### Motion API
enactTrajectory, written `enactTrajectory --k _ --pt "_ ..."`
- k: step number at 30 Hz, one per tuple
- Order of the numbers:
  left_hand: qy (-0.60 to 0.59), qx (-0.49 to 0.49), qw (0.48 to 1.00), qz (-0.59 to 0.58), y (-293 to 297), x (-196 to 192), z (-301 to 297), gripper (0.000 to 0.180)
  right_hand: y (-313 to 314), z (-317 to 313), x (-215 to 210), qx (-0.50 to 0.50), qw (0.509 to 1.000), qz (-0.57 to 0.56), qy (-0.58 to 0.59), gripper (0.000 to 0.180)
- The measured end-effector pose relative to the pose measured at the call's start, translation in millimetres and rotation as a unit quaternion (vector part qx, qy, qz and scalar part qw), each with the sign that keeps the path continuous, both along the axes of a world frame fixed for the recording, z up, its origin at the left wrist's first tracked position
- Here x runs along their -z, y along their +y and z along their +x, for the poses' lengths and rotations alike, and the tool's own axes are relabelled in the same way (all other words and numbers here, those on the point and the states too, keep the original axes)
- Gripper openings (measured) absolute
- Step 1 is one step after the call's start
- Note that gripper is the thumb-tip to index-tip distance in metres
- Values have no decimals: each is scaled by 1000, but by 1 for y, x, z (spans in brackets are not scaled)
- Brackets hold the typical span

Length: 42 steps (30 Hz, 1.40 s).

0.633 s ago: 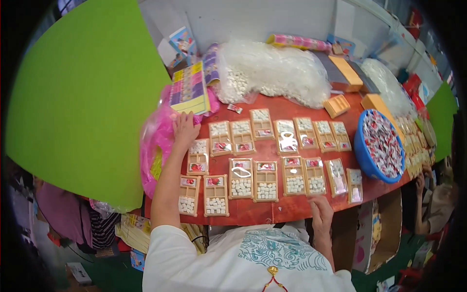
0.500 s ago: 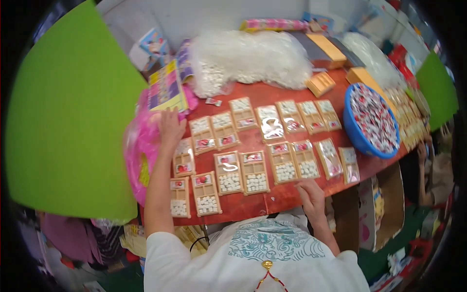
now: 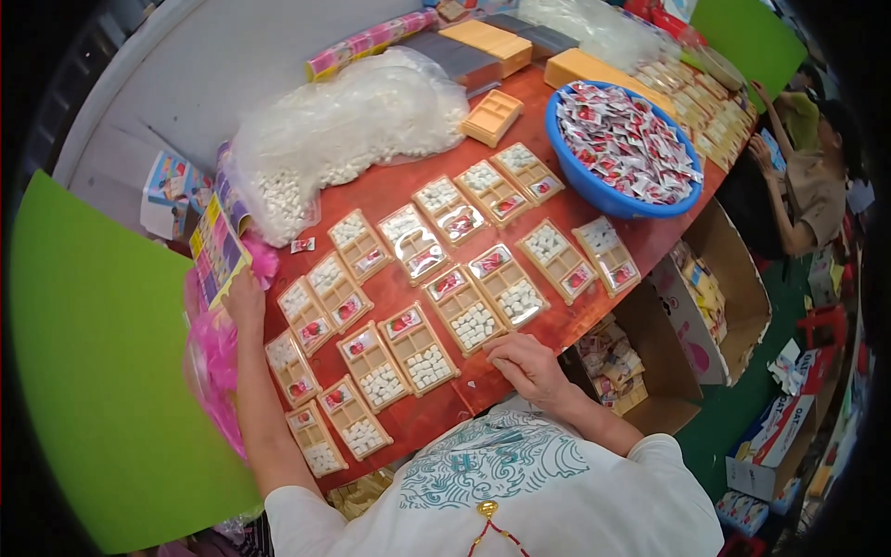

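Observation:
My left hand point(image 3: 244, 299) is at the lower edge of a yellow and purple printed sheet point(image 3: 219, 249), its fingers closed on that edge. By the front edge of the table my right hand point(image 3: 531, 369) has its fingers curled, close to the corner of a tray; what they hold, if anything, is hidden. Between my hands lie rows of small tan compartment trays point(image 3: 416, 349) with white pellet-like pieces and red-and-white sachets in them. Some trays have a shiny clear film over them. A single sachet point(image 3: 303, 245) rests on the red table.
A blue basin point(image 3: 594, 190) heaped with sachets stands at the right. Behind the trays lies a clear bag of white pieces point(image 3: 343, 130), with stacked empty trays point(image 3: 492, 118) beside it. Cardboard boxes point(image 3: 719, 306) stand below the table's right edge. Another person point(image 3: 807, 190) is at the far right.
My view has turned to the right, so the table appears tilted. My left hand stays at the printed sheet, and my right hand stays near the front table edge with curled fingers.

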<state>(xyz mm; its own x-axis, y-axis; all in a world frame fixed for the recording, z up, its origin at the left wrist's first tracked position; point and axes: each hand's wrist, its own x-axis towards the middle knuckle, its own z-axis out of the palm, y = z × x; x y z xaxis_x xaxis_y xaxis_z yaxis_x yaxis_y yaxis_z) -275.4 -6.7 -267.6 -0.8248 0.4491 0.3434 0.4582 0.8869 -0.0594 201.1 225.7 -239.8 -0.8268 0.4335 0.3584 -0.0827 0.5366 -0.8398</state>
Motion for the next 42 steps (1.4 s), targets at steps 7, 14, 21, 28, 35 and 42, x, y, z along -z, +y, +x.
enactTrajectory --k 7,14,21,28,35,42 --pt "2 7 995 103 -16 -16 -11 23 3 -12 -1 -23 1000 -11 -1 6" --pt "-62 20 997 34 27 -36 24 33 3 -18 4 -10 1000 -14 -10 6" --pt "-97 261 951 138 89 -53 90 36 34 -44 2 -38 997 60 -23 11" --pt "-132 384 905 131 110 -77 172 36 154 -171 -17 67 980 174 70 7" --pt "-218 341 894 195 70 -78 230 27 333 -348 -17 217 869 -441 58 17" --pt "-294 150 905 268 21 -74 259 31 406 -397 21 303 795 -525 -28 14"
